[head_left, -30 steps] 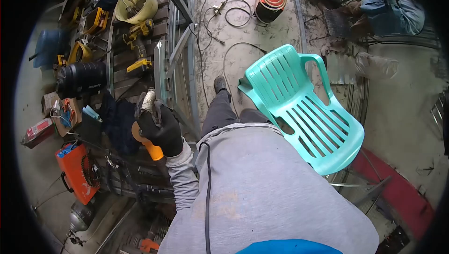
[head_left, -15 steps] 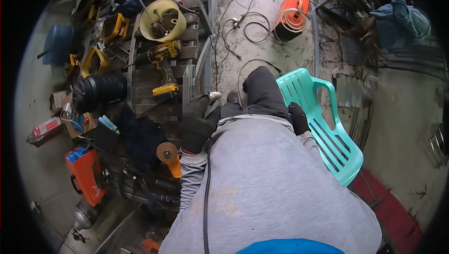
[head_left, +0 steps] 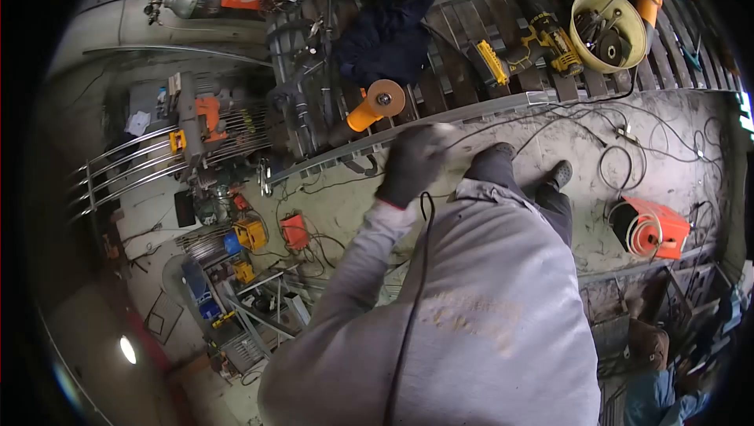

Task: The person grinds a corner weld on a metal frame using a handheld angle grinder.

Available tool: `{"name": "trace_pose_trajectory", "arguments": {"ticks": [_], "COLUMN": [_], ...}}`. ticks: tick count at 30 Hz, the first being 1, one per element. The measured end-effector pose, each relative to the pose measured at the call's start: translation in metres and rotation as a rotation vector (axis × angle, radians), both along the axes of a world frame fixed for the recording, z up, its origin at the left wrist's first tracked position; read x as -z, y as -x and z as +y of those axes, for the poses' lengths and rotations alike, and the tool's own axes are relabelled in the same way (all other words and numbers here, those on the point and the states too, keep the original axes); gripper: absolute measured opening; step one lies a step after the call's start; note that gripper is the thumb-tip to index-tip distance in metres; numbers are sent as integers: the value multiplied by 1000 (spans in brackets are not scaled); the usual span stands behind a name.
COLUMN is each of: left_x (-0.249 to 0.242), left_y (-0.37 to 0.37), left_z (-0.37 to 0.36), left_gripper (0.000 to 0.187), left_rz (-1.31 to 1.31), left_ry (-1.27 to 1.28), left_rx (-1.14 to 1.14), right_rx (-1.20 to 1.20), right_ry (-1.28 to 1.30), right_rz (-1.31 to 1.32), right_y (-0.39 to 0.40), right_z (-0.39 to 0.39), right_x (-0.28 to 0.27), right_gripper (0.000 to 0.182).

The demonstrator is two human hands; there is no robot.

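My left hand, in a dark glove, is beside the near edge of the slatted metal bench. Its fingers look curled round something small and pale at their tips, too blurred to make out. Just up and left of the hand, an orange angle grinder with a brown disc lies on the bench. Farther right are a yellow and black drill and a cream bucket holding discs and tools. A dark cloth lies behind the grinder. My right hand is out of view.
Cables loop over the floor near my feet. A red machine with a coiled hose stands at the right. Metal pipes and a cluttered tool rack occupy the left. Part of a person in blue shows at the lower right.
The view has swung left and the body has turned. The bench now runs across the top. The green chair and my right hand have left the view; my left hand is now farther out from the body.
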State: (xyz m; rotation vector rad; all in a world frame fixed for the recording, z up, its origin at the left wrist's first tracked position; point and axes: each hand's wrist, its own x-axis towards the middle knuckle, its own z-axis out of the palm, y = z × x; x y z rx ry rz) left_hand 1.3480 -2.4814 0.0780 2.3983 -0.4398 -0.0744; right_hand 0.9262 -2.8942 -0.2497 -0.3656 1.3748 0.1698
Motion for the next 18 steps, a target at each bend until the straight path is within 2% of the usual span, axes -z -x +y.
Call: {"name": "trace_pose_trajectory", "arguments": {"ticks": [1,2,3,4,5,6,7,8,9,10,12,15,17,18], "left_x": [10,0,-2,1,8,6,14,18,22,41,58,59,56,56], "left_y": [12,16,21,16,8,-3,-13,-27,-40,-55,-74,-91,-104,-107], "left_z": [35,60,89,112,133,140,148,144,143,154,182,209,211,213], "left_gripper": [25,23,23,29,44,52,61,66,72,77,77,81,86,98], "left_rz": [-72,-157,-21,-115,-81,-105,-132,42,221,198,264,426,513,569], "left_ry": [2,-123,-442,-404,-448,-520,-582,-561,-540,-668,-643,-553,-499,-499], "left_rx": [-156,-290,-577,-539,-533,-454,-373,-383,-386,-329,-280,-220,-254,-242], "right_rx": [26,33,31,23,3,102,23,15,-70,-117,-191,-132,-323,-327], "right_ry": [-35,-67,-109,-163,-294,138,133,181,260,305,364,393,290,242], "right_rz": [-4,-30,-70,-149,-307,-23,-37,-56,-165,-224,-274,-305,-347,-296], "right_y": [8,16,28,37,56,-29,-52,-74,-88,-98,-117,-134,-133,-123], "right_z": [-14,-28,-45,-62,-84,-82,-109,-129,-144,-160,-176,-167,-146,-138], "right_x": [7,17,37,56,98,-17,-39,-56,-70,-76,-87,-94,-84,-62], "right_gripper": [46,47,48,48,49,50,51,47,61,59,57,53,49,48]}}
